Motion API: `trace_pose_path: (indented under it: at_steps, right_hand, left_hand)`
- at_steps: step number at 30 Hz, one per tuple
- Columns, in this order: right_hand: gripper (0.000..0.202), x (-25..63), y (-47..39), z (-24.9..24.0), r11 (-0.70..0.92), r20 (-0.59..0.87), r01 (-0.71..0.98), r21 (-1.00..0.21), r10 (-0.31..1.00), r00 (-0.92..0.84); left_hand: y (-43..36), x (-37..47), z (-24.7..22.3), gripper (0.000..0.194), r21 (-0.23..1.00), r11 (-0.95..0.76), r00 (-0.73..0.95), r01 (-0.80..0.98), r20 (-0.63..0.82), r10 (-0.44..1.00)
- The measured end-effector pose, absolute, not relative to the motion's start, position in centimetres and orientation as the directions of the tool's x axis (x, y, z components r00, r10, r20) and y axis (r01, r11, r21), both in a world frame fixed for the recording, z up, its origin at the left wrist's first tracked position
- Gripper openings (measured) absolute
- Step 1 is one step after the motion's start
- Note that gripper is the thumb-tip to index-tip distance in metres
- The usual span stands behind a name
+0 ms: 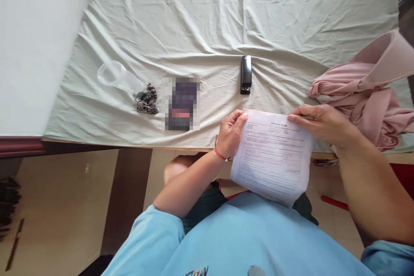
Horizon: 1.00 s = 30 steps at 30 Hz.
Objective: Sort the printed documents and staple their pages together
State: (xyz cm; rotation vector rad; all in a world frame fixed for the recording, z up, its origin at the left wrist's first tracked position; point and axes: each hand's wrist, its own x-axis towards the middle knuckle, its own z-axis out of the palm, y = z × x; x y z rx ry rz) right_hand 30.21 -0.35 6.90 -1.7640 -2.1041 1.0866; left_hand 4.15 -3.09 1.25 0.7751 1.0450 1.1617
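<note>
A printed sheet of paper (271, 155) hangs over the table's front edge, its lower end near the blue shirt. I cannot tell whether it is one sheet or several. My left hand (231, 131) pinches its upper left corner between thumb and fingers. At the upper right corner, my right hand (323, 123) grips the paper the same way. Just beyond the paper, a black stapler (246, 74) lies on the cloth, touched by neither hand.
A pale cloth (207, 43) with wrinkles covers the table. To the left are a blurred-out dark item (183, 103), a bunch of keys (148, 100) and a clear plastic cup (118, 75) on its side. Bunched pink fabric (365, 90) lies at the right.
</note>
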Motion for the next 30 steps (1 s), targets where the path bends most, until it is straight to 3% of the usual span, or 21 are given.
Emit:
trace_pose_path:
  at_steps: [5, 10, 17, 22, 30]
  right_hand:
    - [0.056, 34.7, -2.3, 7.1, -0.115, -0.353, 0.755, -0.645, 0.922, -0.161]
    - [0.045, 35.6, -3.4, 7.1, -0.130, -0.354, 0.750, -0.648, 0.924, -0.145]
    - [0.042, 35.0, -3.9, 6.5, -0.173, -0.279, 0.600, -0.781, 0.956, -0.088]
    - [0.037, 35.0, -3.3, 6.4, -0.157, -0.247, 0.653, -0.741, 0.968, -0.047]
    - [0.034, 35.2, -3.3, 6.0, -0.308, -0.304, 0.479, -0.822, 0.949, 0.088]
  left_hand:
    - [-3.0, 4.1, 0.9, 0.036, 0.924, 0.228, 0.058, -0.306, -0.221, 0.974]
    - [-2.7, 4.2, 0.8, 0.036, 0.929, 0.223, 0.047, -0.295, -0.219, 0.975]
    - [-2.7, 4.3, 0.6, 0.038, 0.944, 0.196, 0.033, -0.264, -0.194, 0.980]
    - [-2.7, 4.3, -0.1, 0.037, 0.953, 0.164, 0.018, -0.256, -0.165, 0.986]
    - [-2.6, 4.4, 0.0, 0.037, 0.943, 0.166, -0.017, -0.289, -0.179, 0.984]
